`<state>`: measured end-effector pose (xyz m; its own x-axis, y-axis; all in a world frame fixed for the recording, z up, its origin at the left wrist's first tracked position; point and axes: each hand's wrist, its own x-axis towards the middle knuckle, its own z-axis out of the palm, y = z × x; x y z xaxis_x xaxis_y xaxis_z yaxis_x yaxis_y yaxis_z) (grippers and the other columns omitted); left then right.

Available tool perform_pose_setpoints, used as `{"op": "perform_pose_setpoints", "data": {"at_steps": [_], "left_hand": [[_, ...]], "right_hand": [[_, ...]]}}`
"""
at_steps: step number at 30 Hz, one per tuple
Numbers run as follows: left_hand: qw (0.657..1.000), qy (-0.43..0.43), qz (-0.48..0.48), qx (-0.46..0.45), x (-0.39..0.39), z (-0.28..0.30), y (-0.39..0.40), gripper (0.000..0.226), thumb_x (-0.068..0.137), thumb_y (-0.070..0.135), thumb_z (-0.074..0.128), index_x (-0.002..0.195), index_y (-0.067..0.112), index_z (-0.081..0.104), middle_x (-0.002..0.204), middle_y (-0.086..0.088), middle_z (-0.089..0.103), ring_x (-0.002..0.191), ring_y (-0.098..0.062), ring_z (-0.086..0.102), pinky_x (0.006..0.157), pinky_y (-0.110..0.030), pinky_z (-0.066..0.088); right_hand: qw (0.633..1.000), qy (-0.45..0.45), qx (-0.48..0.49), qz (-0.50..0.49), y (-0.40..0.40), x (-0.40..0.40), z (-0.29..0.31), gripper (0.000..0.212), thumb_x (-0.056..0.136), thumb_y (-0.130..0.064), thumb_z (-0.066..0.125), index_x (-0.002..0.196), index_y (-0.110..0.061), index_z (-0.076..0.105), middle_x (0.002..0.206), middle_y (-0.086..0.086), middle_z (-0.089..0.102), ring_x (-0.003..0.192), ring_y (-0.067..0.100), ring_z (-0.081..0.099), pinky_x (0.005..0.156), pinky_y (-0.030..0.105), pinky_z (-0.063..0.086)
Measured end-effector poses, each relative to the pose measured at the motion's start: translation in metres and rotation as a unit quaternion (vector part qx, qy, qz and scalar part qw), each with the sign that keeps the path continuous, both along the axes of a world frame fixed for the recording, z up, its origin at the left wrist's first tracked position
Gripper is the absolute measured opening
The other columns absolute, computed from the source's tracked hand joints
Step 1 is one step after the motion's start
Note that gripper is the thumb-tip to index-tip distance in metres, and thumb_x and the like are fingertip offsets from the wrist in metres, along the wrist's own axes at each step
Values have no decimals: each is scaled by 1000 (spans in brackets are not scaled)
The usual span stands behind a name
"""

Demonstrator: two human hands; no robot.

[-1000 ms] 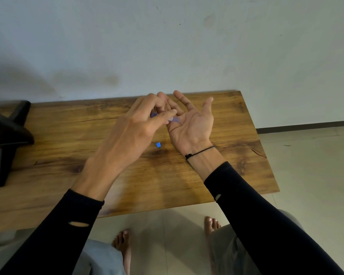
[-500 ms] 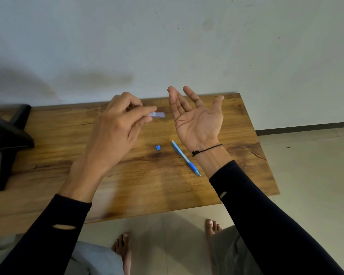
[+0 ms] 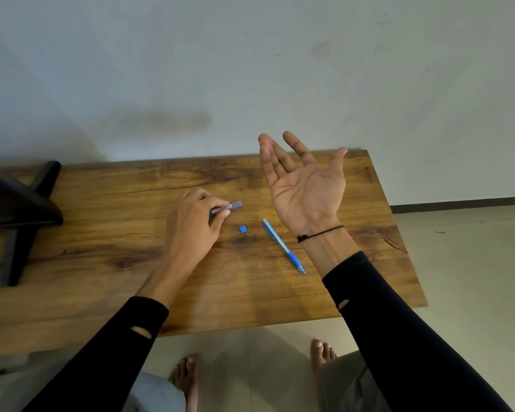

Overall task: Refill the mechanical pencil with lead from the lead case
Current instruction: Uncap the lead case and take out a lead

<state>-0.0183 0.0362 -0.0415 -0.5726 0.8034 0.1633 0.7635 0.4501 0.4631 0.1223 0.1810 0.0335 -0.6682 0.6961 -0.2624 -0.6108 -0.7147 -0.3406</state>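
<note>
My left hand (image 3: 195, 221) is low over the wooden table (image 3: 101, 263), its fingers closed on the small purple lead case (image 3: 231, 206), which sticks out to the right. My right hand (image 3: 305, 185) is held palm up above the table's right part, fingers apart. A thin dark lead (image 3: 284, 186) lies across its palm. The blue mechanical pencil (image 3: 283, 246) lies on the table below that hand, tip toward me. A small blue cap (image 3: 243, 229) sits on the table between my hands.
A dark stand or chair part (image 3: 15, 212) rests on the table's left end. A grey wall rises right behind the table. The table's right edge drops to a tiled floor (image 3: 473, 278). My bare feet show under the near edge.
My left hand has pulled away from my right palm and gone down and left toward the table with the lead case. My right hand stayed palm up; the pencil became visible.
</note>
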Motion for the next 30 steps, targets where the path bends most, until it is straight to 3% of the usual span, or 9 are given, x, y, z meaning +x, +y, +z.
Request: {"op": "perform_pose_setpoints", "data": {"at_steps": [3, 5, 8, 10, 12, 17, 22, 30], "left_hand": [[1000, 9, 15, -26, 0, 0, 4, 27, 98, 38, 77, 122, 26, 82, 109, 3, 69, 108, -21, 64, 79, -32, 45], [999, 9, 24, -36, 1, 4, 8, 33, 97, 45, 77, 126, 29, 80, 113, 4, 71, 106, -18, 67, 82, -34, 53], [991, -63, -3, 115, 5, 21, 14, 18, 94, 30, 82, 111, 27, 84, 98, 9, 77, 83, -5, 73, 76, -31, 63], [968, -121, -49, 215, 13, 33, 18, 14, 90, 21, 83, 104, 24, 84, 93, 15, 78, 82, -1, 75, 73, -14, 58], [953, -141, -93, 253, 26, 40, 20, 15, 88, 18, 86, 103, 19, 84, 94, 16, 79, 85, -1, 76, 76, -8, 55], [939, -145, -137, 279, 41, 43, 21, 18, 88, 14, 88, 105, 13, 84, 97, 22, 76, 88, 1, 77, 78, -10, 58], [936, -170, -124, 283, 37, 42, 21, 18, 90, 18, 88, 108, 14, 84, 96, 11, 82, 87, -3, 80, 76, -16, 62], [945, -85, -185, 257, 31, 45, 20, 19, 97, 25, 78, 114, 18, 81, 101, 7, 82, 86, -3, 76, 70, -28, 66]], "right_hand": [[1000, -1, 9, 3, -1, 0, -1, 94, 101, -76, 33, 150, 4, 46, 133, 43, 62, 123, 49, 68, 99, 49, 61], [1000, -4, 18, 8, -2, 0, -1, 94, 101, -76, 33, 150, 3, 46, 132, 42, 63, 124, 49, 67, 101, 49, 60], [999, -14, 30, 13, -4, -1, -1, 94, 101, -76, 33, 150, 3, 46, 131, 42, 64, 125, 49, 67, 105, 50, 58], [999, -23, 36, 14, -5, -2, -1, 94, 101, -76, 33, 150, 3, 46, 131, 42, 64, 126, 49, 66, 107, 51, 56], [998, -33, 42, 16, -7, -3, -2, 94, 102, -76, 31, 150, 3, 45, 134, 42, 62, 129, 49, 64, 110, 51, 53], [997, -51, 56, 14, -10, -3, -1, 94, 102, -76, 29, 152, 2, 44, 135, 42, 62, 132, 49, 63, 114, 52, 49], [995, -56, 80, 23, -12, -4, 0, 92, 103, -75, 28, 152, 1, 43, 137, 42, 61, 131, 49, 63, 111, 52, 52], [994, -64, 85, 24, -13, -5, 0, 91, 103, -74, 29, 152, 1, 43, 138, 41, 61, 132, 49, 63, 113, 52, 51]]}}
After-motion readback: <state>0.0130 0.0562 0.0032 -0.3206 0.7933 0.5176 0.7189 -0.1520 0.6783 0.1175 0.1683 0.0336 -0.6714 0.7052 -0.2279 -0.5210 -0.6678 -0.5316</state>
